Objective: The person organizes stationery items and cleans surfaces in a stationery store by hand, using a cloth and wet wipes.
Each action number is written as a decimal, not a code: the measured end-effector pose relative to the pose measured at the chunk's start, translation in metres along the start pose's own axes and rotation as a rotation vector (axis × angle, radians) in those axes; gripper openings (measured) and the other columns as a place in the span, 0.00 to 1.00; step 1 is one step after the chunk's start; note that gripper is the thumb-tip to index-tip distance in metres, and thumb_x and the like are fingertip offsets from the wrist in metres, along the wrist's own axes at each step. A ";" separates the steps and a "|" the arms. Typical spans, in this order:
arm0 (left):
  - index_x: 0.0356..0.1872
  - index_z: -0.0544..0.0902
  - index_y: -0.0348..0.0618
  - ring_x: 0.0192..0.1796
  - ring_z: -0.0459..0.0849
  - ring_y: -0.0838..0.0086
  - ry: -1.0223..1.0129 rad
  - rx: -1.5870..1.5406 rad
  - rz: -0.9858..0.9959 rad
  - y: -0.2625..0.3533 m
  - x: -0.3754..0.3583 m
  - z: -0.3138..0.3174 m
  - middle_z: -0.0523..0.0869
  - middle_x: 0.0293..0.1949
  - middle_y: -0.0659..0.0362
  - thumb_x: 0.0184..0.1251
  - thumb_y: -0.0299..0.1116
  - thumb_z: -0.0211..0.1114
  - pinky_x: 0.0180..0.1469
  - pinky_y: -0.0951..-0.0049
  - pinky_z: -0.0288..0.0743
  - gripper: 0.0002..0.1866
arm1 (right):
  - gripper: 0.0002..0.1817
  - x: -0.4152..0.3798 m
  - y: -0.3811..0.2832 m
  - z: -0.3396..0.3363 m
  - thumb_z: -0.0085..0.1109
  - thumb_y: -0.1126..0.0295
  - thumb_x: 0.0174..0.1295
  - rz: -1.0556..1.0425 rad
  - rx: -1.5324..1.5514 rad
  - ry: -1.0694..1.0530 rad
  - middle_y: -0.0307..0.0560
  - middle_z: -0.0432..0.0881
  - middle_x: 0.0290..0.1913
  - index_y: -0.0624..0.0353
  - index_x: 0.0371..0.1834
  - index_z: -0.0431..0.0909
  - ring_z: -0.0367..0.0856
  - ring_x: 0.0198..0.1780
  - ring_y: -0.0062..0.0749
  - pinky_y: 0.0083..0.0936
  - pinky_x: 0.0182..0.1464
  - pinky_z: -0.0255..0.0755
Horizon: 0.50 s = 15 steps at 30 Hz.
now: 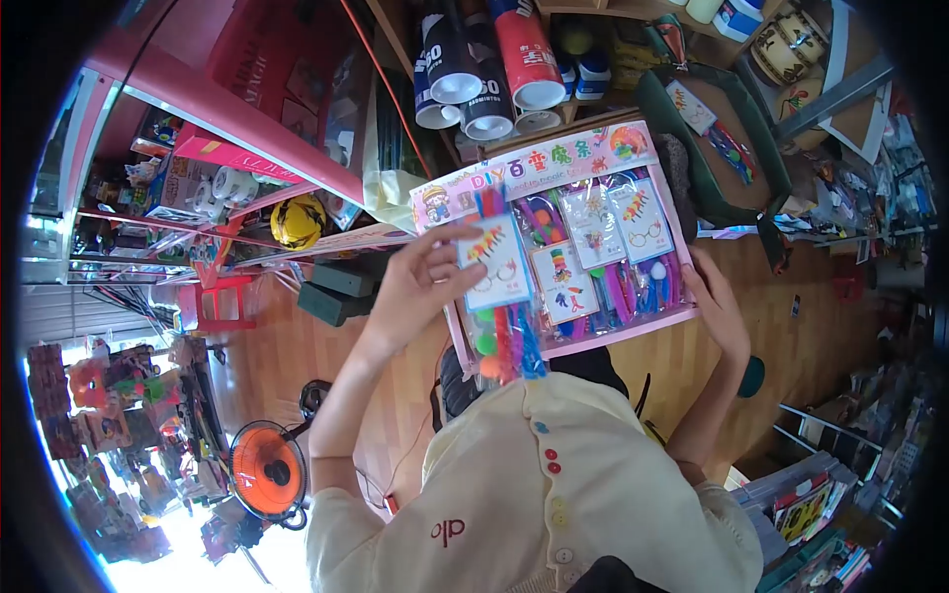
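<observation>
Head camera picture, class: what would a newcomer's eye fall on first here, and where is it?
First, the pink display card of bagged craft kits at centre, steadied at its lower right edge by the right hand. The left hand holds one kit packet against the card's left side. Next, the orange fan at lower left and the yellow ball on the shelves at upper left.

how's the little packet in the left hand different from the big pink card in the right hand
The small packet is narrow and hangs in front, pinched by the left hand; the pink display card is far wider, steadied at its edge by the right hand. The packet is a single bag; the card carries several such bags in a row. Both hold bright craft pieces.
</observation>
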<state>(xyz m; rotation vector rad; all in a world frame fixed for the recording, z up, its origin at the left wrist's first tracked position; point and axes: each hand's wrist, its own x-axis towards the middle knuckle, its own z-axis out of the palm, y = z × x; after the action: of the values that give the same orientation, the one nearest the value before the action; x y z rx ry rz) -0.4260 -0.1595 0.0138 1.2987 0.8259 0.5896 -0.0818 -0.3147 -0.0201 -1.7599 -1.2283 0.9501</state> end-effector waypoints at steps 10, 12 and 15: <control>0.58 0.78 0.34 0.34 0.77 0.92 -0.080 0.100 -0.109 -0.026 0.003 0.025 0.78 0.31 0.69 0.63 0.23 0.69 0.36 0.90 0.70 0.21 | 0.19 -0.003 -0.005 0.001 0.46 0.63 0.75 0.071 -0.015 -0.013 0.43 0.76 0.48 0.66 0.60 0.70 0.70 0.50 0.23 0.19 0.57 0.63; 0.59 0.77 0.33 0.37 0.80 0.90 -0.016 0.082 -0.128 -0.025 0.003 0.024 0.82 0.35 0.66 0.63 0.23 0.69 0.38 0.89 0.73 0.22 | 0.19 -0.002 0.000 0.002 0.47 0.62 0.75 0.050 -0.015 0.007 0.45 0.77 0.46 0.66 0.60 0.70 0.72 0.48 0.24 0.21 0.55 0.65; 0.61 0.75 0.32 0.43 0.83 0.85 -0.010 -0.023 -0.172 -0.021 0.002 0.017 0.85 0.41 0.60 0.64 0.24 0.68 0.43 0.86 0.77 0.23 | 0.19 -0.002 0.001 0.001 0.48 0.62 0.74 0.033 -0.023 0.018 0.47 0.79 0.43 0.65 0.60 0.71 0.73 0.44 0.24 0.23 0.52 0.67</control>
<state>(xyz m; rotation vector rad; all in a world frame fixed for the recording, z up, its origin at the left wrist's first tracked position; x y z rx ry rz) -0.4129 -0.1722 -0.0057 1.1952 0.9098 0.4543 -0.0829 -0.3169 -0.0206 -1.8085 -1.2063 0.9406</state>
